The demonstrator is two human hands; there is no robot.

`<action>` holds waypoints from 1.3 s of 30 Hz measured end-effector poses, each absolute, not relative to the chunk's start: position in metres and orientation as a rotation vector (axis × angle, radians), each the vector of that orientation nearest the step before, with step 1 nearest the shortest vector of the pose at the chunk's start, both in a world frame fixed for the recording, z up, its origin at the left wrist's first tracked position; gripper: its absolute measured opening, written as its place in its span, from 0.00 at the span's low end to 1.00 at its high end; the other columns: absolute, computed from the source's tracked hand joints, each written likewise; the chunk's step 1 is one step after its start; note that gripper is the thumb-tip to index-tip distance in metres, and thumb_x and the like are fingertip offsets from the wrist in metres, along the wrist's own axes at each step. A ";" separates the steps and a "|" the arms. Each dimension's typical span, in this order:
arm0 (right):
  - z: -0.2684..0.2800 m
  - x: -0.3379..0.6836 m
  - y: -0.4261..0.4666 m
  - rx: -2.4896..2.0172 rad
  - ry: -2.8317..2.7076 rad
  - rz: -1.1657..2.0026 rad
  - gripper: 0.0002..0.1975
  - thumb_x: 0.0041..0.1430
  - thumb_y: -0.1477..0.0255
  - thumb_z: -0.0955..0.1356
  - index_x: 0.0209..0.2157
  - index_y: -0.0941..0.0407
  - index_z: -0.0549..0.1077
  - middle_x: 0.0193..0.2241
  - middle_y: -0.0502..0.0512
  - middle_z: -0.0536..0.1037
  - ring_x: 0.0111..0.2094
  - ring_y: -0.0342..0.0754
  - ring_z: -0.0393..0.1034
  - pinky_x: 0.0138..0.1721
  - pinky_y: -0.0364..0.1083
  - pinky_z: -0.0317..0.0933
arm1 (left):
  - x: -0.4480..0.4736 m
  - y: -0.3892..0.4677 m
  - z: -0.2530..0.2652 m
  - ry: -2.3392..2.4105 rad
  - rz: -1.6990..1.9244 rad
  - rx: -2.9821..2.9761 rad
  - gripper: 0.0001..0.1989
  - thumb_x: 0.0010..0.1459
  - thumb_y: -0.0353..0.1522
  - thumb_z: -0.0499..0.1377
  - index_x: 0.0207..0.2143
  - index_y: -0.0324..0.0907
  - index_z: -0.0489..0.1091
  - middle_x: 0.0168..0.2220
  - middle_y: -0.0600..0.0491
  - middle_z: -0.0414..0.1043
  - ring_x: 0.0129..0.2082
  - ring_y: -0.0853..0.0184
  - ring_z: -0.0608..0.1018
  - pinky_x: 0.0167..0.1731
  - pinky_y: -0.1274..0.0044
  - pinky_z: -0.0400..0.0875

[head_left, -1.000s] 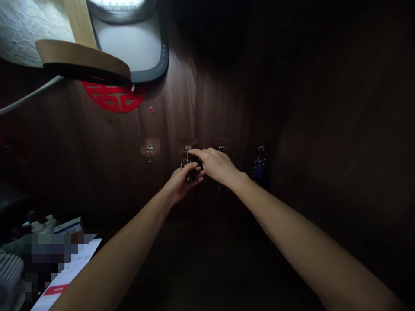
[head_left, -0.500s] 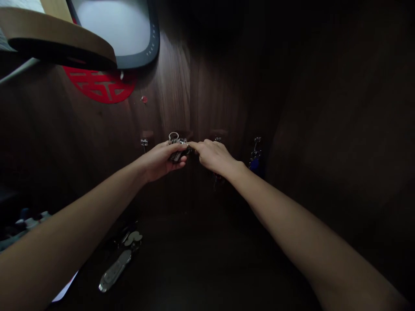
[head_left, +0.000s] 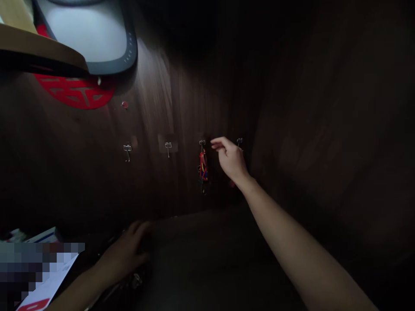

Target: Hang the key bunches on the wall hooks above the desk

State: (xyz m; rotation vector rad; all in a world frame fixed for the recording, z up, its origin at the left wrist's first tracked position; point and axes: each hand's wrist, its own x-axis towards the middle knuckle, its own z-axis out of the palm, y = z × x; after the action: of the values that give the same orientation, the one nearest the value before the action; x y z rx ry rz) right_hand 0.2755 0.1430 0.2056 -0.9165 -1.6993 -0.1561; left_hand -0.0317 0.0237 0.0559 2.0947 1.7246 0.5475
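Observation:
My right hand (head_left: 231,160) is raised at the wall, between two of the metal hooks. Its fingers are loosely bent and apart, with nothing seen in them. Just left of its fingertips, a key bunch with a red and blue strap (head_left: 203,166) hangs from a hook (head_left: 202,142). Another hook (head_left: 240,141) is partly behind my right hand. Low on the left, in dim light, my left hand (head_left: 125,250) reaches over the dark surface, fingers and thumb apart. Shiny metal pieces, probably keys (head_left: 136,280), lie beside it; its palm side is hidden.
Two hooks on the left, one (head_left: 127,149) and another (head_left: 168,146), hang bare. Above are a red paper cutout (head_left: 81,97), a grey-rimmed panel (head_left: 128,56) and a wooden-edged round object (head_left: 48,49). A white sheet (head_left: 60,276) lies at lower left.
My left hand has dropped from the hooks, where it held keys, to the surface at lower left. My right hand has come away from the keys and moved right. The view has shifted right.

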 end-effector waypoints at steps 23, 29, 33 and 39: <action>0.228 0.305 0.139 -1.243 -2.174 -0.478 0.27 0.59 0.82 0.56 0.55 0.46 0.63 0.43 0.52 0.74 0.43 0.49 0.69 0.38 0.45 0.62 | 0.164 0.136 0.152 0.862 1.284 1.198 0.10 0.43 0.28 0.64 0.30 0.40 0.68 0.19 0.61 0.67 0.17 0.75 0.71 0.18 0.83 0.66; 0.221 0.311 0.149 -1.182 -2.231 -0.752 0.25 0.62 0.80 0.57 0.57 0.47 0.62 0.40 0.54 0.75 0.41 0.50 0.66 0.40 0.47 0.58 | 0.159 0.120 0.174 0.855 1.131 1.189 0.07 0.49 0.33 0.63 0.29 0.38 0.71 0.19 0.58 0.68 0.13 0.76 0.67 0.11 0.85 0.61; 0.221 0.315 0.152 -1.151 -2.262 -0.656 0.24 0.62 0.78 0.59 0.57 0.45 0.62 0.39 0.53 0.75 0.40 0.50 0.65 0.39 0.46 0.57 | 0.162 0.115 0.189 0.811 1.063 1.155 0.08 0.53 0.35 0.59 0.28 0.37 0.72 0.19 0.58 0.66 0.12 0.79 0.63 0.09 0.86 0.57; 0.223 0.310 0.154 -1.166 -2.234 -0.481 0.20 0.60 0.80 0.60 0.48 0.45 0.72 0.35 0.54 0.76 0.39 0.51 0.65 0.40 0.46 0.56 | 0.155 0.112 0.245 0.537 1.085 1.112 0.10 0.58 0.34 0.54 0.27 0.39 0.70 0.19 0.60 0.62 0.10 0.82 0.57 0.08 0.90 0.50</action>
State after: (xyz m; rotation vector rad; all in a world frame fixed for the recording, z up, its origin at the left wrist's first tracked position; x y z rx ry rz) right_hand 0.3100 0.1539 0.2227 -1.1657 -2.2337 -0.4809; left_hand 0.1548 0.1117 0.2453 1.1116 0.5368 1.0846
